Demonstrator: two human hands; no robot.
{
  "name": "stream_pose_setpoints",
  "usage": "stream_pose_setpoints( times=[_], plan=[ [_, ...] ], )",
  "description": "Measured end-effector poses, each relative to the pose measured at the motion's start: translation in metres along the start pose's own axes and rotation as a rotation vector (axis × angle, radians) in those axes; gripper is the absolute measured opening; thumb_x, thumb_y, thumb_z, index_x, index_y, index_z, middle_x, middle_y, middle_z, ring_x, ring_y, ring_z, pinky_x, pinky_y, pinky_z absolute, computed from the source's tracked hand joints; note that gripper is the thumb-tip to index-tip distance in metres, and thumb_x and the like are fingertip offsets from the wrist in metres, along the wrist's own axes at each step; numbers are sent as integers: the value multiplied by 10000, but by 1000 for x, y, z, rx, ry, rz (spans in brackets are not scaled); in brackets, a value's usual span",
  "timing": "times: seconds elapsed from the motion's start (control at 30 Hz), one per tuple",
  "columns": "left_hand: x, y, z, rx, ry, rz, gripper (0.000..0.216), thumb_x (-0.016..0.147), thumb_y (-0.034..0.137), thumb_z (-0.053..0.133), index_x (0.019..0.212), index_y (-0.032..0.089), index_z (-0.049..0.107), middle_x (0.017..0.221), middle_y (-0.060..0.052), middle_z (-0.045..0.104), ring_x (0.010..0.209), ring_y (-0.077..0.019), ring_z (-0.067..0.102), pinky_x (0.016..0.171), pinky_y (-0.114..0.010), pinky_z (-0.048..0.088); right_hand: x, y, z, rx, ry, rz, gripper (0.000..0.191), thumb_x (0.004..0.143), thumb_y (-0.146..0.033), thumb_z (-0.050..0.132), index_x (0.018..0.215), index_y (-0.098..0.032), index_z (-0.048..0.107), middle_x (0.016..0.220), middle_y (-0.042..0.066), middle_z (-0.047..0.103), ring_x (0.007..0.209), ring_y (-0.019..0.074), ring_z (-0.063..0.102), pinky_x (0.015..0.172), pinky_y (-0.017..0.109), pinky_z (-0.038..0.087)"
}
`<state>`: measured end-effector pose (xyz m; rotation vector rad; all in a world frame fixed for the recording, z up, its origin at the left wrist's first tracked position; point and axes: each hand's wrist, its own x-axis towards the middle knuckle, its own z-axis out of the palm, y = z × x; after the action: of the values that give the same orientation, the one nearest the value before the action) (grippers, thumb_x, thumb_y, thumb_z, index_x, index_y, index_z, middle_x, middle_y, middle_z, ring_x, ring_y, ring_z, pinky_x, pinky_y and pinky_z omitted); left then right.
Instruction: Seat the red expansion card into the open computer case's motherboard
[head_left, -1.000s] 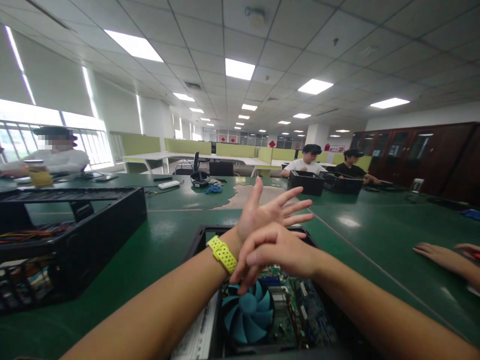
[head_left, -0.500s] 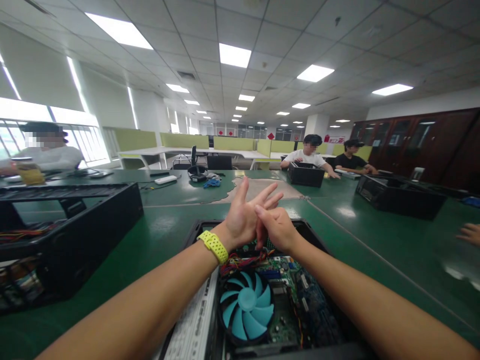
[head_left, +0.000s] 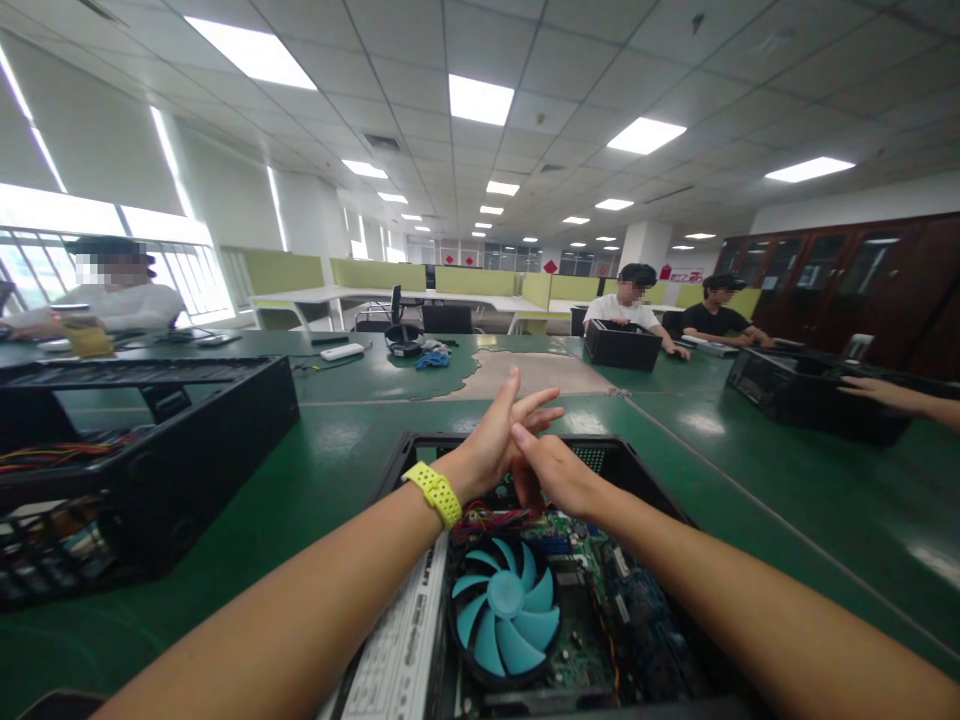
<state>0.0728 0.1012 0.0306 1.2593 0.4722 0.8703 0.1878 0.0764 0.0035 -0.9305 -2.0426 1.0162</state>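
Note:
Above an open black computer case (head_left: pixel 646 478), my left hand (head_left: pixel 489 438) is raised with its fingers spread. It wears a yellow perforated wristband (head_left: pixel 433 494). My right hand (head_left: pixel 564 474) is closed on the left one, its thumb pressed against the left palm and its other fingers largely hidden. No tool or part shows in either hand. Below them, inside the case, are a turquoise cooling fan (head_left: pixel 506 598), a green circuit board (head_left: pixel 581 655), red and black cables (head_left: pixel 491 522) and a silver, labelled power supply (head_left: pixel 401 625) on the left.
Another open case (head_left: pixel 225 440) stands at the left on the green table (head_left: pixel 330 500). Farther off lie a white power strip (head_left: pixel 342 352) and blue gloves (head_left: pixel 433 358). Co-workers sit around the table; one's hand (head_left: pixel 881 392) rests at a case (head_left: pixel 817 395) on the right.
My hands stay clasped above the case, with the left palm turned a little. The view has shifted slightly. At the right, a co-worker's hand has come up to the black case.

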Motion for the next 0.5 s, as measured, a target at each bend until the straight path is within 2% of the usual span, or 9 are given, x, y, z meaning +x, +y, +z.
stream_pose_setpoints(
  times=[0.1, 0.17, 0.23, 0.3, 0.37, 0.43, 0.5],
  plan=[
    [5, -1, -5, 194, 168, 10, 675, 761, 651, 347, 1052, 82, 565, 1037, -178, 607, 993, -283, 534, 895, -427, 348, -1, 4, -2, 54, -141, 42, 757, 869, -613, 114, 586, -92, 585, 504, 62, 545, 415, 111, 499, 450, 222, 387],
    [6, 3, -8, 246, 253, 26, 604, 777, 616, 350, 991, 94, 568, 983, -164, 623, 863, -246, 585, 775, -389, 425, -1, 9, -4, 4, -186, 98, 647, 874, -564, 222, 634, -94, 596, 510, 49, 544, 436, 109, 498, 468, 219, 380],
    [4, 6, -9, 329, 285, 48, 534, 796, 583, 334, 967, 130, 560, 940, -128, 636, 776, -209, 601, 657, -333, 449, 0, 15, -5, -196, -158, 125, 451, 841, -462, 388, 663, -108, 603, 512, 26, 538, 473, 103, 491, 494, 211, 364],
    [1, 4, -9, 580, 268, 134, 421, 789, 515, 406, 889, 146, 584, 850, -87, 646, 728, -179, 593, 619, -289, 439, 0, 21, -3, -448, -131, 141, 271, 791, -358, 480, 727, -138, 624, 601, 19, 575, 554, 110, 508, 538, 213, 364],
    [-1, -2, -7, 903, 207, 242, 321, 762, 450, 479, 798, 161, 613, 762, -52, 642, 693, -158, 572, 613, -268, 423, -1, 27, 1, -647, -159, 183, 210, 773, -317, 496, 808, -172, 645, 742, 25, 614, 662, 130, 535, 599, 222, 380],
    [-3, -11, -5, 1145, 141, 291, 284, 753, 428, 492, 746, 182, 633, 711, -31, 636, 666, -152, 555, 592, -259, 405, -2, 31, 4, -740, -266, 238, 228, 788, -306, 479, 865, -175, 649, 838, 43, 625, 752, 153, 551, 661, 233, 400],
    [-4, -18, -2, 1284, 104, 246, 292, 756, 431, 475, 702, 197, 640, 675, -22, 633, 631, -152, 545, 549, -255, 382, -3, 33, 7, -775, -386, 243, 252, 813, -268, 437, 876, -146, 648, 876, 70, 627, 795, 166, 557, 713, 245, 411]
  ],
)
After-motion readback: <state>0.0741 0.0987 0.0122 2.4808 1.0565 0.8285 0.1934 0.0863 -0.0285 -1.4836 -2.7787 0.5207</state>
